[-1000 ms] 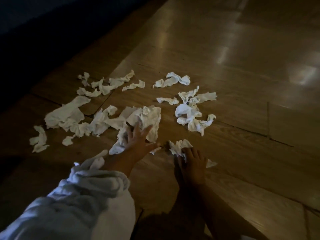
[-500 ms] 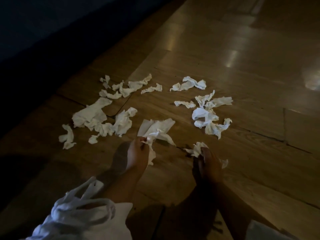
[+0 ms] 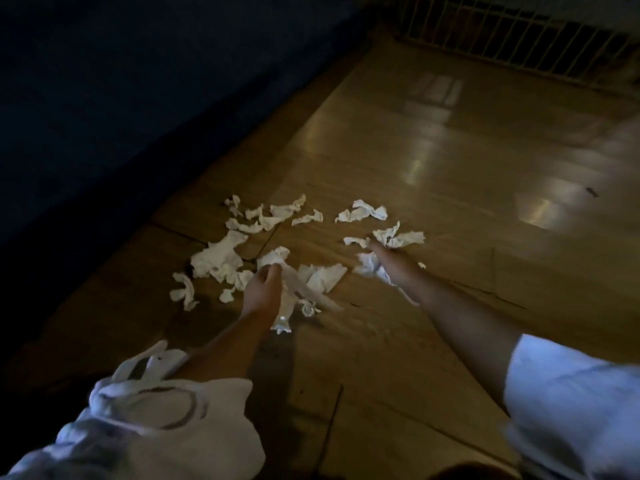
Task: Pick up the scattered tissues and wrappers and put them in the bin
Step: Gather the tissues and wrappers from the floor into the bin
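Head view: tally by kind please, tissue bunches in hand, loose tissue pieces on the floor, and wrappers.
Tissue bunches in hand: 2, one in left hand, one in right hand
Loose tissue pieces on floor: about 14, some overlapping
Wrappers clearly visible: 0
Total: about 16

Glossy wooden floor (image 3: 433,161); crumpled white tissues (image 3: 221,258) scattered loosely on it, some perhaps torn, dim view.

Glossy wood floor (image 3: 450,150) lies under the fingers (image 3: 273,271); a railing (image 3: 519,34) stands far beyond them, and a dark blue wall (image 3: 138,98) is to their left.
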Action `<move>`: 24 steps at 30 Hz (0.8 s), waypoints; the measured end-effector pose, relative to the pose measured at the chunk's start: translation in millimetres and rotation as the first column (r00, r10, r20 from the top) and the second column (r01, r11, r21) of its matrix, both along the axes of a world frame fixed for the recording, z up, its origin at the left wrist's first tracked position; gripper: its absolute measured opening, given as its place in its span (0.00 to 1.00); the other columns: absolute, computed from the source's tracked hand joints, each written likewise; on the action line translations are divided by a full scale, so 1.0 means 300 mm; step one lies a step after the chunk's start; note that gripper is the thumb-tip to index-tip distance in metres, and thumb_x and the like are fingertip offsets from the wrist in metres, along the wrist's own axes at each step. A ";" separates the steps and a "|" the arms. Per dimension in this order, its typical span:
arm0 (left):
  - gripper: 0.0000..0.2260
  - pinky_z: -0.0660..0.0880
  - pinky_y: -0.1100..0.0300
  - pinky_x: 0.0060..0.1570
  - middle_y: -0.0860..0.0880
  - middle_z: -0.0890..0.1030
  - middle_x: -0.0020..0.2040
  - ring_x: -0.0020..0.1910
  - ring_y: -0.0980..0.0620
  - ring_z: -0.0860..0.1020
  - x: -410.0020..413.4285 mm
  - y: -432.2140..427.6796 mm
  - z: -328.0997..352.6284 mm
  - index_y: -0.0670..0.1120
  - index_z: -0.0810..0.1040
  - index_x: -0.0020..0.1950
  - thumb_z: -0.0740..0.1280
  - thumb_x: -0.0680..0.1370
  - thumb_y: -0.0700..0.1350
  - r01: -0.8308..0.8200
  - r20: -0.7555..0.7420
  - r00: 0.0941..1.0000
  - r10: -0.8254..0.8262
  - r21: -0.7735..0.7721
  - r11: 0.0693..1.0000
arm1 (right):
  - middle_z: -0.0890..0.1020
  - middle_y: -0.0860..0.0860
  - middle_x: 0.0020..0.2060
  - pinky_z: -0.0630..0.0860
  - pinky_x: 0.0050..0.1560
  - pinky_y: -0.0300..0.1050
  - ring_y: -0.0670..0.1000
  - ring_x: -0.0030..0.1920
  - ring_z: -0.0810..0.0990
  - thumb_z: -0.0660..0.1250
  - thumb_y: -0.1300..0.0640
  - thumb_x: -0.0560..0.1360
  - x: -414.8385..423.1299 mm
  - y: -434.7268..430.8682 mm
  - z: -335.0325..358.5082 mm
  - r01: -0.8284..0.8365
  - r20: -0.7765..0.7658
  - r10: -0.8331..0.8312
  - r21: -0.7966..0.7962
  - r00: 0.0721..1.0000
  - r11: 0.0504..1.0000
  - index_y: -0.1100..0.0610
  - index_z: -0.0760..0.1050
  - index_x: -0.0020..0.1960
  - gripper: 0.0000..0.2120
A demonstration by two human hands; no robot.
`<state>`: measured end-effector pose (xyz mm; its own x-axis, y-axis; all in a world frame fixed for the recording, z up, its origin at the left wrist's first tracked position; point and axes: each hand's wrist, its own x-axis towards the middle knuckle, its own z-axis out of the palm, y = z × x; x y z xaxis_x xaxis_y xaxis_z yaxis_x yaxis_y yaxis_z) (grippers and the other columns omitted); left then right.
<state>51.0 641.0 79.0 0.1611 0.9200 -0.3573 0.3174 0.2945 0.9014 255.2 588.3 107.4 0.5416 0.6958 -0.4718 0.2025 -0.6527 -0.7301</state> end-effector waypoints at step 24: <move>0.10 0.69 0.65 0.37 0.55 0.77 0.41 0.43 0.59 0.76 -0.103 0.321 -0.474 0.49 0.75 0.48 0.61 0.78 0.54 -0.089 -0.221 0.972 0.079 -0.037 0.995 | 0.73 0.57 0.62 0.77 0.55 0.60 0.60 0.59 0.76 0.63 0.53 0.74 -0.163 0.211 -0.739 -0.839 0.536 0.753 -0.142 0.381 0.525 0.49 0.66 0.65 0.20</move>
<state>20.0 737.4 -63.1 -0.0028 0.9086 -0.4178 0.4778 0.3682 0.7976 206.5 651.5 -114.4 -0.1941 0.9601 -0.2013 0.9081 0.0982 -0.4070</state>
